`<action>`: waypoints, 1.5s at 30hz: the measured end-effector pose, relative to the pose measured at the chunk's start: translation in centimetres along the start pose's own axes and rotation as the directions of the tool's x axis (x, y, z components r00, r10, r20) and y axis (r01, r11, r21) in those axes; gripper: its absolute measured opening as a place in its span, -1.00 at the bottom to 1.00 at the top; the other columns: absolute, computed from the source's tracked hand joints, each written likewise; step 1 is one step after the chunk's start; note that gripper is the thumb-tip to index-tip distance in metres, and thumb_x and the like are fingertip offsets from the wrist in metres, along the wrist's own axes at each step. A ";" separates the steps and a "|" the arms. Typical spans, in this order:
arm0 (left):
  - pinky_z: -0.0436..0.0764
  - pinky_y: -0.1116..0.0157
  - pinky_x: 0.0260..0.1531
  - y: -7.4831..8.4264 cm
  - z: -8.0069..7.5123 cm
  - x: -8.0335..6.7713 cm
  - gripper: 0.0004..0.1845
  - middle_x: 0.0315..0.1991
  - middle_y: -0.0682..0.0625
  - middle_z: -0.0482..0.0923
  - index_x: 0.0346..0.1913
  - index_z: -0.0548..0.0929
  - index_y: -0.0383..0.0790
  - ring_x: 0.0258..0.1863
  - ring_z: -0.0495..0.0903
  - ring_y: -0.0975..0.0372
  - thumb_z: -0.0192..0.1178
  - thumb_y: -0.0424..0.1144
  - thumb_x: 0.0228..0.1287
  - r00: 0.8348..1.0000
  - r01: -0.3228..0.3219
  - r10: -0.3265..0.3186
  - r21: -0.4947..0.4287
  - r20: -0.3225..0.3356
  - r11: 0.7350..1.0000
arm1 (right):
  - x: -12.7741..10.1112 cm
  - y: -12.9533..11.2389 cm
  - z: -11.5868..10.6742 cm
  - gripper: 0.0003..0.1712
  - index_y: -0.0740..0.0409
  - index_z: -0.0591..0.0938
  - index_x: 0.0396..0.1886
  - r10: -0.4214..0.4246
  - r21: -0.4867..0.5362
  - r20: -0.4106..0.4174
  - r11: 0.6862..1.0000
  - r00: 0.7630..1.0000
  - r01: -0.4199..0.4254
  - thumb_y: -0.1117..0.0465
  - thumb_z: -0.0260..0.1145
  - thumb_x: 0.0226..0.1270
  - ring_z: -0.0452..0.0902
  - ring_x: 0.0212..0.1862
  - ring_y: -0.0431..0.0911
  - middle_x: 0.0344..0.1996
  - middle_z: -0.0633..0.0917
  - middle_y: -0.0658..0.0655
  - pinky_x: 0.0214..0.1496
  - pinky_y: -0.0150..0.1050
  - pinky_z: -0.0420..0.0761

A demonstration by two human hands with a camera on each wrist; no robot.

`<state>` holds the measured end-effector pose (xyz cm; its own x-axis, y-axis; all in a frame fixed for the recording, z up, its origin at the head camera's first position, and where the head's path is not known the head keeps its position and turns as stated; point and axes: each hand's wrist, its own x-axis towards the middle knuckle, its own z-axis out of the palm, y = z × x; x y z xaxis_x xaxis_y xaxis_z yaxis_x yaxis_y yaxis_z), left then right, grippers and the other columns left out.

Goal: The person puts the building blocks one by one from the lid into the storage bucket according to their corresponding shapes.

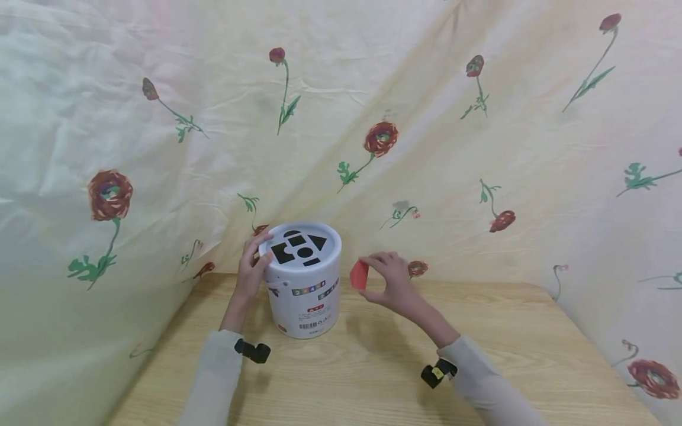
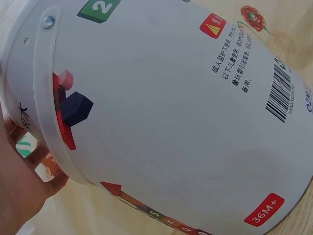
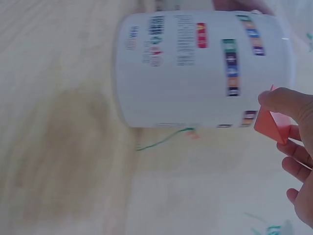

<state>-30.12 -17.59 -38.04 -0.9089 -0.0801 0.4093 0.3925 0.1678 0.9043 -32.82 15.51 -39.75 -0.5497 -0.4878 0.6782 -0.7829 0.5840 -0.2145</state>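
A white bucket point(image 1: 303, 307) with printed labels stands upright on the wooden table. Its round lid point(image 1: 329, 251) has several dark cut-out shapes, among them a triangle, a circle and a rectangle. My left hand point(image 1: 250, 275) grips the lid's left edge, thumb on top and fingers along the far side. Just right of the bucket, my right hand point(image 1: 394, 284) pinches a red triangular block point(image 1: 359, 276) between thumb and fingers, held in the air below lid height. In the right wrist view the red block point(image 3: 270, 123) shows its angled faces, apart from the table.
The wooden table point(image 1: 506, 349) extends to the right of the bucket and in front of it. A pale cloth point(image 1: 319, 171) printed with red flowers hangs behind the table and along its sides. The bucket's white handle point(image 2: 45, 73) lies against its side.
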 end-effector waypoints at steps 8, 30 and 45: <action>0.19 -0.18 0.51 -0.1 -0.1 0.1 -0.43 0.55 -0.18 0.08 0.46 0.37 -0.31 0.50 0.13 -0.04 -0.02 -0.25 0.42 1.000 0.006 -0.006 -0.006 -0.002 1.000 | 3.1 -1.1 -2.1 -0.22 0.23 0.62 0.25 -0.026 -0.013 -0.008 1.000 1.000 0.026 0.17 0.67 -0.03 0.41 0.08 0.11 0.05 0.64 0.23 0.08 0.06 0.36; 0.07 -0.20 0.55 -0.3 0.0 0.3 -0.44 0.61 -0.15 0.02 0.47 0.37 -0.29 0.60 -0.03 -0.04 -0.02 -0.24 0.46 1.000 0.011 -0.011 0.001 -0.006 1.000 | 10.5 -3.6 -2.2 -0.24 0.13 0.58 0.30 0.026 -0.122 0.168 0.993 0.985 -0.005 0.01 0.60 0.11 0.36 0.16 0.06 0.14 0.64 0.15 0.22 0.07 0.31; 0.09 -0.18 0.55 0.1 -0.1 0.1 -0.46 0.60 -0.13 0.04 0.47 0.38 -0.26 0.58 0.03 -0.03 -0.03 -0.24 0.47 1.000 0.024 -0.024 0.005 -0.003 1.000 | 12.5 -4.8 -1.0 -0.28 0.12 0.58 0.32 0.019 -0.163 0.290 0.986 0.957 0.030 0.11 0.57 0.15 0.28 0.20 0.06 0.16 0.56 0.15 0.38 0.12 0.22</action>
<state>-30.14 -17.70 -37.96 -0.9175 -0.0866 0.3883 0.3703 0.1706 0.9131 -35.64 7.23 -29.56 -0.6254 -0.6438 0.4409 -0.7409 0.6673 -0.0765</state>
